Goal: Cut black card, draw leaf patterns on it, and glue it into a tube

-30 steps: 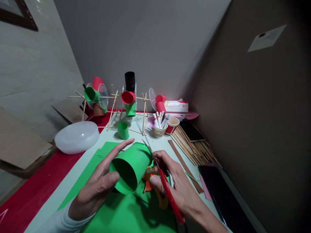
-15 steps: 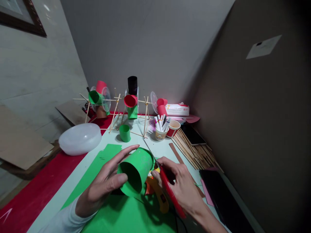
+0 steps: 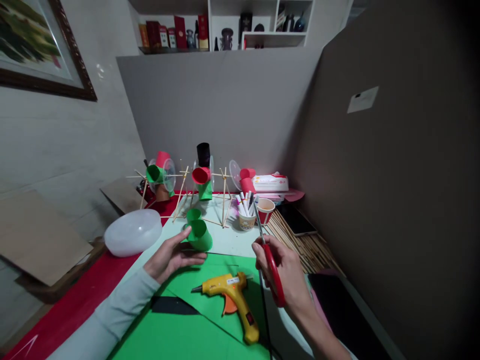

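Here, the right hand [image 3: 288, 265] grips red-handled scissors [image 3: 275, 277]; the left hand [image 3: 169, 261] curves against a green tube [image 3: 201, 239] mid-table, whether gripping I can't tell. The white label [image 3: 233, 280] on the yellow glue gun [image 3: 220, 285] is unreadably small.

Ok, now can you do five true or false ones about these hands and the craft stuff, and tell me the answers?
1. The right hand holds red-handled scissors. True.
2. The glue gun is blue. False: the glue gun is yellow.
3. The left hand is by a green tube. True.
4. The pens lie scattered. False: the pens stand in a cup.
5. A black tube sits above a red tube. True.
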Tool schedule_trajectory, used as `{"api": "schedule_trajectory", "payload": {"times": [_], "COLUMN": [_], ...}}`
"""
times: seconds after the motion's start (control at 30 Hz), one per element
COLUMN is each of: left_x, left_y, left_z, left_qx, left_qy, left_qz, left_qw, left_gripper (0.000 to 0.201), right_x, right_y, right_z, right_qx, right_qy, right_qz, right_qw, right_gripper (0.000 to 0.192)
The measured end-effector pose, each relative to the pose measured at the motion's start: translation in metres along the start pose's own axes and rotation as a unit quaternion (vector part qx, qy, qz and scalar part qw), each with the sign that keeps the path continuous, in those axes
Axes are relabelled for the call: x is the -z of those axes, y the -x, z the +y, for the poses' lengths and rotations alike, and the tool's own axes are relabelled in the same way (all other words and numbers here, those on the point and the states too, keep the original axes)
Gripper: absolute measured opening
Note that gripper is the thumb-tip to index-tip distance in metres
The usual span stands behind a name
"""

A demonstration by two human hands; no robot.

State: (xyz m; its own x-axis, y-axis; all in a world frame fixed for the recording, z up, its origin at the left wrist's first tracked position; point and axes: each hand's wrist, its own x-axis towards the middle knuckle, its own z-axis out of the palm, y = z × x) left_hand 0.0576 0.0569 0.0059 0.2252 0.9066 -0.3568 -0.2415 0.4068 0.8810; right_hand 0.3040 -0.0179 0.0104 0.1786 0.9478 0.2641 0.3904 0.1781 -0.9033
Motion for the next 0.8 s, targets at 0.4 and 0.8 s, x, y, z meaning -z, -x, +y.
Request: {"api": "schedule_trajectory", "payload": {"times": [0.4, 0.8], "left_x": [-0.033, -0.040], "left_y": [-0.065, -0.069], "left_z": [0.002, -0.005], "left_qx": [0.024, -0.041], "left_qy": [-0.065, -0.158], "left_qz": [0.035, 0.064], "left_qw": [0.997, 0.984], "left_gripper": [0.037, 0.038], "right_x": [-0.001, -0.001], "right_y": [0.002, 0.004], "right_z": [0.000, 0.001], "right_qx": [0.021, 0.026], "right_qy": [0.008, 0.026], "right_qz": [-0.015, -0.028], "right_qw": [1.000, 0.999], "right_gripper": [0.027, 0.025]}}
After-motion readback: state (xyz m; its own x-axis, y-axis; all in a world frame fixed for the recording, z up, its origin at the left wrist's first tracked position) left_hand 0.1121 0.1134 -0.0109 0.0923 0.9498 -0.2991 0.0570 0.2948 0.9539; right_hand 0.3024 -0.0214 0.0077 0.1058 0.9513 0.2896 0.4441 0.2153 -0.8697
